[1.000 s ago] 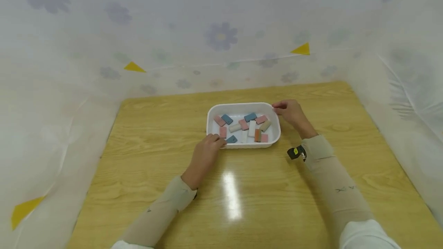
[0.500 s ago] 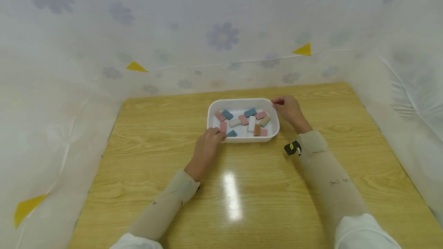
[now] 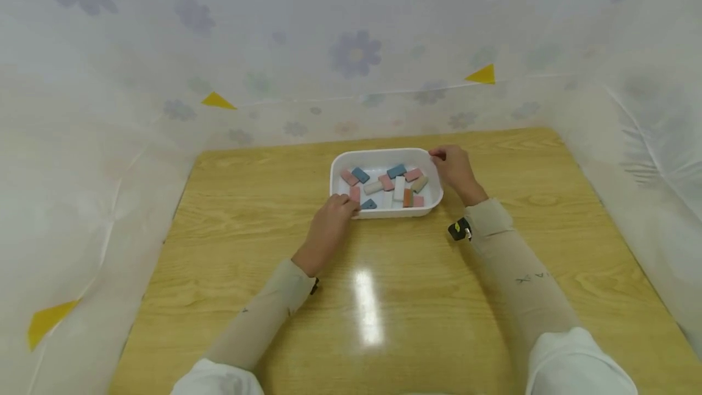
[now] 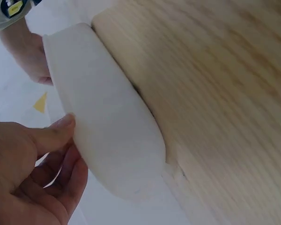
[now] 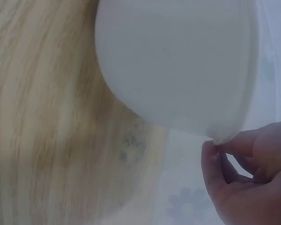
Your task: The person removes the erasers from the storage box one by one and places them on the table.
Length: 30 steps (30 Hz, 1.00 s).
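Observation:
A white plastic tray (image 3: 392,213) with rounded corners stands near the far side of the table. Inside lie several small eraser-like pieces: pink (image 3: 348,177), blue (image 3: 360,175), white (image 3: 400,188), beige (image 3: 420,184) and one orange and green (image 3: 407,198). My left hand (image 3: 328,224) pinches the rim at the near left corner. In the left wrist view its thumb lies on the tray's outer wall (image 4: 103,108), fingers curled over the rim. At the far right corner my right hand (image 3: 456,169) pinches the rim; the right wrist view shows thumb and forefinger meeting there.
The wood-grain table (image 3: 263,242) extends around the tray, with a light reflection (image 3: 366,306) in front. Flower-patterned white sheeting (image 3: 351,108) walls off the back and sides. Yellow triangles (image 3: 218,100) mark the sheeting. A small black device (image 3: 458,229) is strapped at the right wrist.
The tray has slid away from me toward the table's far edge, with both hands moving along on its rim. The pieces inside keep about the same arrangement.

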Motion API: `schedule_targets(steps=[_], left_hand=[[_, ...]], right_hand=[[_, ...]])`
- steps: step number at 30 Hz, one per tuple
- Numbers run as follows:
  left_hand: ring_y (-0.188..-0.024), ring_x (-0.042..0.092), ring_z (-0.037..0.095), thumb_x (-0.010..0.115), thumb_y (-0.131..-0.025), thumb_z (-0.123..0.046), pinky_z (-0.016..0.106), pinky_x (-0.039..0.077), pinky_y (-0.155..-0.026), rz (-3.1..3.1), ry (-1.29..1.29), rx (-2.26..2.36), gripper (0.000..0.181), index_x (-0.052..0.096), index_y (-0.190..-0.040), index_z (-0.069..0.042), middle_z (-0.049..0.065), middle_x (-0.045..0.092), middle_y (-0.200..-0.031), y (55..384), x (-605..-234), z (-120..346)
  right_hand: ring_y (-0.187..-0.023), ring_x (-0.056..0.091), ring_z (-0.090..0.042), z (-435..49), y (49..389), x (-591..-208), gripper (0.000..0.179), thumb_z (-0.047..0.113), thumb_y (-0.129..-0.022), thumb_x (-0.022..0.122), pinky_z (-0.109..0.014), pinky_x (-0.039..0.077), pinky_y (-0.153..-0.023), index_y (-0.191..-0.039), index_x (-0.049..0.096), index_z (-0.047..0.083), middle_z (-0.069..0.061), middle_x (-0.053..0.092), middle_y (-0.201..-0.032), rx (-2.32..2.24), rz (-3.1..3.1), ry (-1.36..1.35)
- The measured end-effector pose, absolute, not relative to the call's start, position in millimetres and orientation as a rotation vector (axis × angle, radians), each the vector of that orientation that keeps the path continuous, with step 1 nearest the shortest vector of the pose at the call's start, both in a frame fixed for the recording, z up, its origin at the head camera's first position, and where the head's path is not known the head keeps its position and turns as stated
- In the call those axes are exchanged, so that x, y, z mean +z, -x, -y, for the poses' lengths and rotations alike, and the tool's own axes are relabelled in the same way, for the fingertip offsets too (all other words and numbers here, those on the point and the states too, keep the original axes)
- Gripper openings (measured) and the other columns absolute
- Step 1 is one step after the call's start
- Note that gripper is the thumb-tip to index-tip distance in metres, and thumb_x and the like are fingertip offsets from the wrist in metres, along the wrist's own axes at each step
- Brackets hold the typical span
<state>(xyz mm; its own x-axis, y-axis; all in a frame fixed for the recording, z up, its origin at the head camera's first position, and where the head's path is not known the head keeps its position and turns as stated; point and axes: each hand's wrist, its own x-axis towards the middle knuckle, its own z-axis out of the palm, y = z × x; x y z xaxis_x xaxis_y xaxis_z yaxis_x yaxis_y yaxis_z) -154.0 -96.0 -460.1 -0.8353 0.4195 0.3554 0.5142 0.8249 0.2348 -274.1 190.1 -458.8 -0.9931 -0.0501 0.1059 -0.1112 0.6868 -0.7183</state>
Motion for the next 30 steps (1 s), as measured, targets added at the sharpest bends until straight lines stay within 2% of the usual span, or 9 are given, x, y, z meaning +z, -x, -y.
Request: schedule_targets(steps=[4,9,14,17,20,24,28,30], left_hand=[[-0.084,0.054,0.019,0.061,-0.090,-0.018,0.030,0.047,-0.074,2.726,0.654,-0.533,0.017,0.068,-0.100,-0.007,0.005,0.062,-0.094,160.8,-456.4,99.7],[-0.085,0.053,0.027,0.056,-0.091,-0.032,0.038,0.046,-0.070,2.679,0.374,-0.354,0.030,0.062,-0.107,-0.007,0.010,0.059,-0.099,187.9,-456.7,112.5],[-0.083,0.048,0.029,0.056,-0.089,-0.040,0.041,0.043,-0.064,2.697,0.116,-0.157,0.039,0.053,-0.106,-0.004,0.014,0.051,-0.099,223.4,-463.9,125.7],[-0.082,0.046,0.029,0.053,-0.090,-0.045,0.041,0.042,-0.064,2.768,0.070,-0.119,0.046,0.050,-0.105,-0.001,0.015,0.049,-0.097,238.0,-469.2,128.7],[-0.085,0.045,0.030,0.047,-0.091,-0.049,0.042,0.042,-0.068,2.864,0.044,-0.101,0.051,0.049,-0.106,0.000,0.016,0.048,-0.097,249.0,-473.5,127.9],[-0.093,0.047,0.031,0.042,-0.094,-0.048,0.044,0.042,-0.077,2.989,-0.027,-0.106,0.052,0.048,-0.111,0.000,0.017,0.050,-0.104,257.3,-474.1,125.0],[-0.096,0.051,0.032,0.040,-0.096,-0.038,0.045,0.042,-0.081,3.066,-0.065,-0.170,0.042,0.050,-0.115,-0.002,0.016,0.054,-0.107,258.0,-472.0,123.1],[-0.094,0.053,0.032,0.039,-0.096,-0.034,0.046,0.042,-0.080,3.080,-0.072,-0.217,0.038,0.050,-0.115,-0.003,0.016,0.055,-0.105,257.2,-472.6,123.6]], right_hand=[[-0.098,0.055,-0.038,-185.3,266.7,-456.9,0.025,0.005,-0.093,0.052,-0.047,0.045,-0.080,-0.111,0.061,-0.009,-0.027,0.058,-0.107,1.037,2.803,-0.211],[-0.099,0.051,-0.035,-170.5,251.9,-449.5,0.027,0.010,-0.093,0.053,-0.047,0.043,-0.080,-0.113,0.059,-0.007,-0.024,0.055,-0.108,0.946,2.836,-0.255],[-0.085,0.055,-0.028,-148.0,240.5,-443.4,0.027,0.012,-0.093,0.051,-0.042,0.046,-0.073,-0.113,0.057,-0.006,-0.018,0.058,-0.098,1.061,2.930,-0.307],[-0.075,0.055,-0.024,-136.3,237.4,-448.0,0.025,0.014,-0.093,0.051,-0.038,0.045,-0.067,-0.109,0.057,-0.005,-0.015,0.060,-0.091,1.082,3.004,-0.300],[-0.070,0.054,-0.021,-126.9,238.0,-457.2,0.024,0.017,-0.092,0.052,-0.036,0.045,-0.066,-0.104,0.057,-0.004,-0.012,0.060,-0.085,1.054,3.071,-0.279],[-0.068,0.057,-0.020,-112.5,239.8,-465.3,0.026,0.015,-0.089,0.056,-0.035,0.046,-0.068,-0.102,0.059,-0.007,-0.014,0.061,-0.085,1.018,3.120,-0.268],[-0.066,0.053,-0.023,-100.2,237.9,-471.6,0.020,0.015,-0.087,0.061,-0.035,0.042,-0.062,-0.083,0.060,-0.004,-0.014,0.057,-0.079,0.912,3.140,-0.246],[-0.067,0.049,-0.024,-96.4,236.5,-474.7,0.024,0.017,-0.087,0.062,-0.035,0.040,-0.061,-0.072,0.056,-0.001,-0.013,0.053,-0.075,0.838,3.143,-0.242]])
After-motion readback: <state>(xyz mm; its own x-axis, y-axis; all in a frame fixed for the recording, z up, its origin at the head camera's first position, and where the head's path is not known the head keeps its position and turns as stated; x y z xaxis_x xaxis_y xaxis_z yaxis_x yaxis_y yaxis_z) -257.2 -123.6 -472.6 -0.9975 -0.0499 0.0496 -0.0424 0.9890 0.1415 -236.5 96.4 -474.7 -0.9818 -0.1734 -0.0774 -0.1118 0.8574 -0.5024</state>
